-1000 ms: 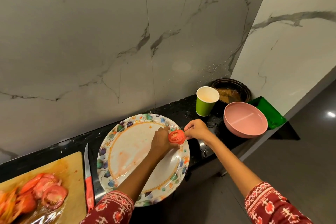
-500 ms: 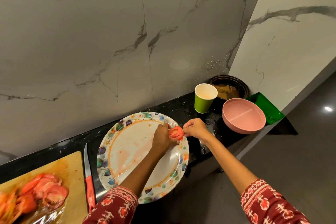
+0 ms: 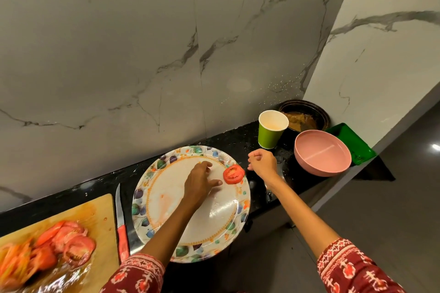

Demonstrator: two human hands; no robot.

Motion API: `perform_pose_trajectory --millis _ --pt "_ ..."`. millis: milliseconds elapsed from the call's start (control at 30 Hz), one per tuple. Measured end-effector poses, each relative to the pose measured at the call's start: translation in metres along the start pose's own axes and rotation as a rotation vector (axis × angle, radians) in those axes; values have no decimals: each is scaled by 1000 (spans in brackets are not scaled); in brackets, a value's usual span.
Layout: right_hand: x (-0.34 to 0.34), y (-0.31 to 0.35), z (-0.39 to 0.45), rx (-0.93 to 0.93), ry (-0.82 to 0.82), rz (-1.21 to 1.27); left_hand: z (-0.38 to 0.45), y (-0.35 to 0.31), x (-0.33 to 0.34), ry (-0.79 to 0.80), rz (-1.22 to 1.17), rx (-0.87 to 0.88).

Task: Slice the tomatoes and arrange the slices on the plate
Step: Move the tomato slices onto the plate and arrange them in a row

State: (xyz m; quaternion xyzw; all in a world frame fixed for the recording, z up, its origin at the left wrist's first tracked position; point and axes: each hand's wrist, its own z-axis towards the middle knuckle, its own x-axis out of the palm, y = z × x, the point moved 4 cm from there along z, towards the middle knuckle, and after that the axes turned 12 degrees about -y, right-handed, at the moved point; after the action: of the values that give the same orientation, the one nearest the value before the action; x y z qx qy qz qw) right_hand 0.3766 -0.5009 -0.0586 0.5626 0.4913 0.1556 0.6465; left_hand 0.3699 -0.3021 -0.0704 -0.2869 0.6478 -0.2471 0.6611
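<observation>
Lying at the plate [image 3: 166, 200] rim, tomato slice [image 3: 233, 173] sits between slack, empty hands.

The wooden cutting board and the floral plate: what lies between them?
In the head view, a red-handled knife lies on the black counter between the wooden cutting board and the floral plate.

black counter [image 3: 238, 143] | plate [image 3: 152, 188] | board [image 3: 100, 211] | knife [image 3: 120, 221] | cup [image 3: 271, 133] | bowl [image 3: 321, 157] | green tray [image 3: 352, 143]

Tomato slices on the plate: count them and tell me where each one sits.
1. A single tomato slice lies on the plate at its far right rim, between the left hand and the right hand. More slices wait on the cutting board.
</observation>
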Motion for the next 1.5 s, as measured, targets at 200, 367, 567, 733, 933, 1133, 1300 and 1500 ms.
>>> perform_pose_trajectory --millis 200,367,567,733,933,1133,1300,1500 --pt "38 33 -31 -280 75 -53 -20 32 -66 -226 7 72" --pt "106 55 -86 -403 326 -28 -53 83 -146 -423 -7 -39" --pt "179 94 -171 -547 591 -38 -106 160 -244 -566 82 -190" --pt "235 112 -237 -688 819 -249 -144 212 -301 -655 80 -320" --pt "267 100 -288 -867 906 -555 -167 241 -314 -659 0 -285" --pt "271 114 -286 -762 898 -543 -158 247 -312 -530 -73 -208" --pt "267 151 -298 -821 977 -441 -141 234 -309 -337 -148 -121" --pt "279 198 -339 -961 1079 -374 -135 231 -330 -389 -191 -1"
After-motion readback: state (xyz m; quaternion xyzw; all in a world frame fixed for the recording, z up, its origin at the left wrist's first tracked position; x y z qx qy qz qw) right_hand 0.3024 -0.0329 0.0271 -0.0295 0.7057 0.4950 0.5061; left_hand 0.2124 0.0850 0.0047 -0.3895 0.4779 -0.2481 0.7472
